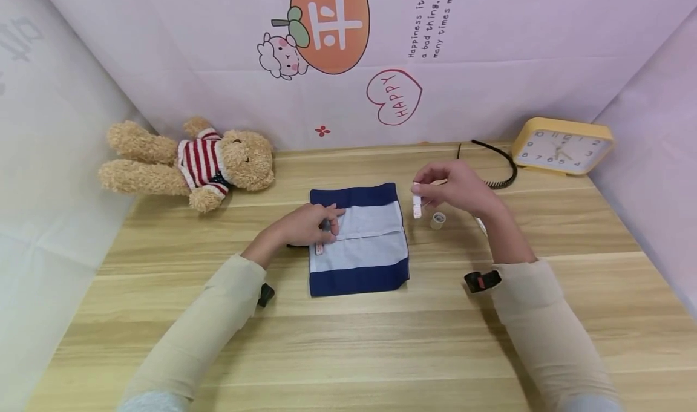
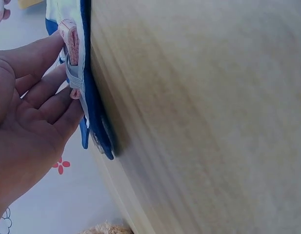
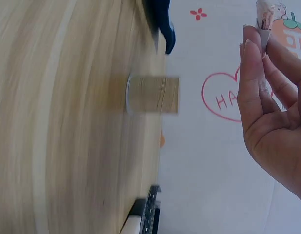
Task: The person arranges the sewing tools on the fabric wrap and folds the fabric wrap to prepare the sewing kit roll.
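A navy-edged pale cloth pouch (image 1: 376,218) lies spread on the wooden table, with a seam across its middle. At its left side my left hand (image 1: 307,224) rests on it, fingers loosely bent. In the left wrist view, that thumb touches a folded pink-and-white tape (image 2: 70,44) tucked under an elastic loop (image 2: 76,75), and the other fingers lie along the pouch's edge. Raised off the table to the right of the pouch, my right hand (image 1: 452,188) pinches a small white tube with reddish markings (image 1: 417,209) between thumb and fingertips. Below it stands a beige thread spool (image 1: 438,221).
A teddy bear (image 1: 234,158) in a striped top lies at the back left. At the back right stands a yellow clock (image 1: 566,146), with a curved black toothed strip (image 1: 509,173) beside it. A printed cloth wall (image 1: 218,97) rises behind the table.
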Action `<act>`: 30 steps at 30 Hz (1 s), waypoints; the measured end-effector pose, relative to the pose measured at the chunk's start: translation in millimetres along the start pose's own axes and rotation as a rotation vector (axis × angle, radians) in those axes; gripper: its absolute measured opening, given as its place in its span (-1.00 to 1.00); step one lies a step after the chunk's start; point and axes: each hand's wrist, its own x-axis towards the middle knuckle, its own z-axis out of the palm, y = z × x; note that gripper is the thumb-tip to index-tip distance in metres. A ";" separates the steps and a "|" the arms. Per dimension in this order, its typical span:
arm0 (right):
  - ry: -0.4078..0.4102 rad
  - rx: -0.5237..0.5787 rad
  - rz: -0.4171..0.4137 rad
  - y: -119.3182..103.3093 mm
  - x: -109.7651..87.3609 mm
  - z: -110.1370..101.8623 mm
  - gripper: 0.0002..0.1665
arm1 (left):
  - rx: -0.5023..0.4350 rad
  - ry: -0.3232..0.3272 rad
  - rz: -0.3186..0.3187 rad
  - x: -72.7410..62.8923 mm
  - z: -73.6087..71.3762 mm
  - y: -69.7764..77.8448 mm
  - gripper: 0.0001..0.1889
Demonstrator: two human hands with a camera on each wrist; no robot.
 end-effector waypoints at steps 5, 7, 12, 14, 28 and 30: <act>-0.020 0.017 -0.037 -4.8 7.9 11.1 -0.72 | 0.012 0.003 0.021 1.3 0.1 0.7 -0.88; -0.033 0.017 -0.061 -6.9 12.0 16.0 -0.71 | 0.012 -0.001 0.022 1.4 0.0 1.0 -0.87; -0.055 0.011 -0.093 -13.3 23.3 31.5 -0.73 | -0.007 -0.011 0.017 0.7 -0.5 1.9 -0.87; -0.069 0.019 -0.095 -15.5 27.0 38.3 -0.74 | -0.017 -0.014 0.011 0.5 -0.9 2.3 -0.87; -0.148 0.023 -0.090 -23.9 48.3 77.1 -0.84 | -0.042 -0.035 -0.010 -0.7 -2.7 0.3 -0.88; -0.156 0.018 -0.089 -25.2 50.8 80.1 -0.85 | -0.047 -0.040 -0.006 -0.5 -2.6 0.0 -0.88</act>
